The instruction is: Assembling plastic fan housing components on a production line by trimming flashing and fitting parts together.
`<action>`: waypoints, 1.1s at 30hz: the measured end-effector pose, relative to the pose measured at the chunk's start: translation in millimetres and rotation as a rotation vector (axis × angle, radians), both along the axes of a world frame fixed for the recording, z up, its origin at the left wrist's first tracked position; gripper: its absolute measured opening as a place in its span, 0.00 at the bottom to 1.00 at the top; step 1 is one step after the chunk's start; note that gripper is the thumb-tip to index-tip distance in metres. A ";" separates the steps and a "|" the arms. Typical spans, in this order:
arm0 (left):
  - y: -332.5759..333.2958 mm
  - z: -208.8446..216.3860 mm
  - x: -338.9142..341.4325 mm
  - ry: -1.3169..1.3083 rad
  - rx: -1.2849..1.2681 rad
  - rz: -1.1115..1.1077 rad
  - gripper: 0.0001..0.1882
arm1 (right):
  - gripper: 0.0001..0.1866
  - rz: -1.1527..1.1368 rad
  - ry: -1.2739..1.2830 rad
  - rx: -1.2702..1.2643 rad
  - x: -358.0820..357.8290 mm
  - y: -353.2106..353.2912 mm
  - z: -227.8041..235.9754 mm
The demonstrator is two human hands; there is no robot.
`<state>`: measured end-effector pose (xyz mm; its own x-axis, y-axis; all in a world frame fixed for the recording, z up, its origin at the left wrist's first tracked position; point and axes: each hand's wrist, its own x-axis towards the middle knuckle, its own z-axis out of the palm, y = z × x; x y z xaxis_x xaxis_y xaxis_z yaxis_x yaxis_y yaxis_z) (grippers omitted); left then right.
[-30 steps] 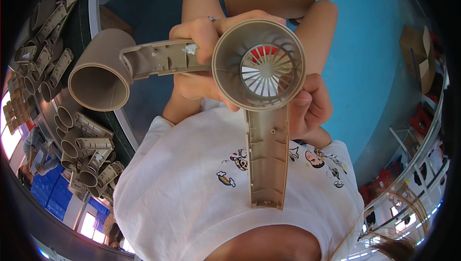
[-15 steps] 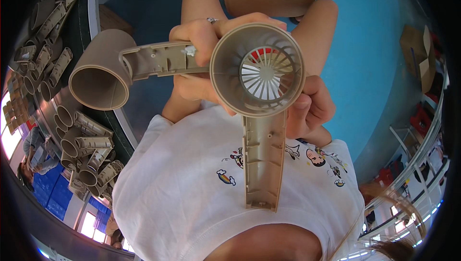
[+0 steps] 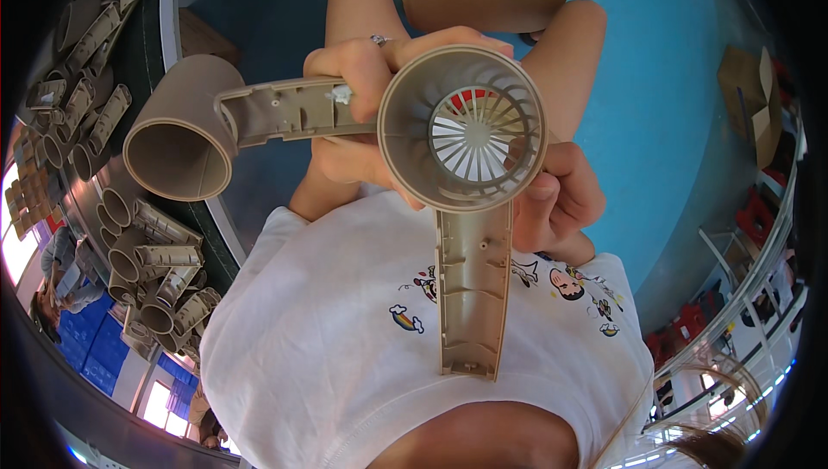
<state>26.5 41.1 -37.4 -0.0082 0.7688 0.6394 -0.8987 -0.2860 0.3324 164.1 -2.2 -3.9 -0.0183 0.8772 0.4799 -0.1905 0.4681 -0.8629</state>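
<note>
Two beige plastic hair dryer housings are held up before my white shirt. My left hand, a ring on one finger, is closed round the handle of the left housing and the side of the front housing. A white smear marks the left housing's handle. The front one has its round barrel facing up, with a slatted grille at its far end; its open half-handle, ribbed inside, points down to my chest. My right hand is closed, thumb and fingers pinched against the barrel's right side. Its fingertips are partly hidden.
Several similar housings lie piled on the dark bench at my left, with more farther up. An open cardboard box stands beyond my knees. Another carton and metal railings are at the right. A person is at the far left.
</note>
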 end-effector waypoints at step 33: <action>1.8 -12.9 -8.1 0.187 0.047 -0.067 0.17 | 0.09 -0.009 -0.030 -0.042 3.5 0.6 4.6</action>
